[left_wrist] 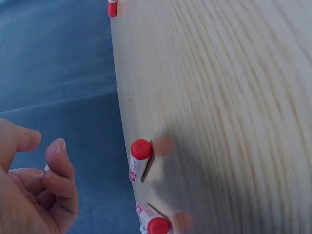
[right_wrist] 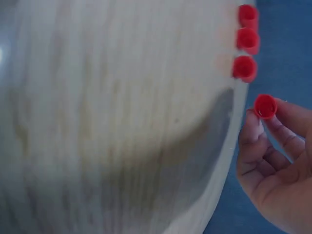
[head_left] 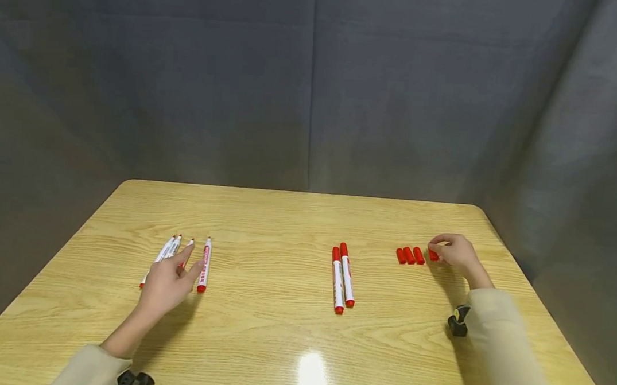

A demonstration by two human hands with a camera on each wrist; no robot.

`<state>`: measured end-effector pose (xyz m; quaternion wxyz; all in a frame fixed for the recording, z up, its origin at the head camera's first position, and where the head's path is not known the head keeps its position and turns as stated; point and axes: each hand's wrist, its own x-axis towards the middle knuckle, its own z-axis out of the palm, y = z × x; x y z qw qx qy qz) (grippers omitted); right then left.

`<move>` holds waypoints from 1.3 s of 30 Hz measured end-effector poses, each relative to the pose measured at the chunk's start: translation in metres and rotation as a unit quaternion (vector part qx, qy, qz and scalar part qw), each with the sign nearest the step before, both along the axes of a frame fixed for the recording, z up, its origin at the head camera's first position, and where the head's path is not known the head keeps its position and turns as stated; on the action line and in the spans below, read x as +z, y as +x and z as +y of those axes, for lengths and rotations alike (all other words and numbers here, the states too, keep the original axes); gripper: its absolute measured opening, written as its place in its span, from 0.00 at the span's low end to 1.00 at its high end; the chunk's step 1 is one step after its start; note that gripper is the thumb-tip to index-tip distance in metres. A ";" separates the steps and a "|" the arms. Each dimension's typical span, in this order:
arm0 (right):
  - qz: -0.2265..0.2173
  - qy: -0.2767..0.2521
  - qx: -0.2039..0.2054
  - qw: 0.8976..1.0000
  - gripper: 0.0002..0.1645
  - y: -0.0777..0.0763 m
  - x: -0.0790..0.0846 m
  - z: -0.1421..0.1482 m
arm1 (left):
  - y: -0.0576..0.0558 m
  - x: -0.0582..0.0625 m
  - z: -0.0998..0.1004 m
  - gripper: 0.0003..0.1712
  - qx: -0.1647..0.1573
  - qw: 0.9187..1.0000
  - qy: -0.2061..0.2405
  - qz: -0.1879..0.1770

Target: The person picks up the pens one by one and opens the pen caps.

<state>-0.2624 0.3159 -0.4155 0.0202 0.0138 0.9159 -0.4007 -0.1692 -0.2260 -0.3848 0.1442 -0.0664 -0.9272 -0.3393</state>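
Observation:
My right hand (head_left: 456, 253) pinches a red marker cap (right_wrist: 265, 106) between thumb and fingers, its hollow end facing the camera in the right wrist view. Three more red caps (head_left: 410, 255) lie in a row just left of that hand. At the left, my left hand (head_left: 167, 284) hovers over several uncapped white markers (head_left: 163, 249), thumb and index finger apart, holding nothing. One uncapped marker (head_left: 205, 265) lies right of its thumb, red end toward me; another (head_left: 188, 253) is partly hidden behind the fingers.
Two capped red-and-white markers (head_left: 338, 280) lie side by side right of the middle of the wooden table (head_left: 261, 328). A dark grey curtain (head_left: 230, 97) hangs behind the table and along its sides.

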 end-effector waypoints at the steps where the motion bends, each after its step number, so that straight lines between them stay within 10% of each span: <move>1: 0.001 0.012 0.001 1.000 0.17 -0.001 -0.002 0.001 | 0.000 0.000 0.001 0.27 -0.002 1.000 0.000 0.001; 9: -0.006 0.085 0.007 0.996 0.18 -0.006 -0.013 0.004 | 0.001 0.002 0.007 0.27 -0.009 1.000 0.003 -0.014; 18: -0.012 0.048 0.005 0.999 0.23 0.001 -0.002 0.001 | 0.001 0.005 0.021 0.26 -0.020 0.999 0.030 -0.031; 39: 0.003 -0.024 -0.012 1.000 0.30 0.028 0.031 -0.009 | 0.002 -0.015 0.139 0.41 -0.157 0.974 0.103 -0.127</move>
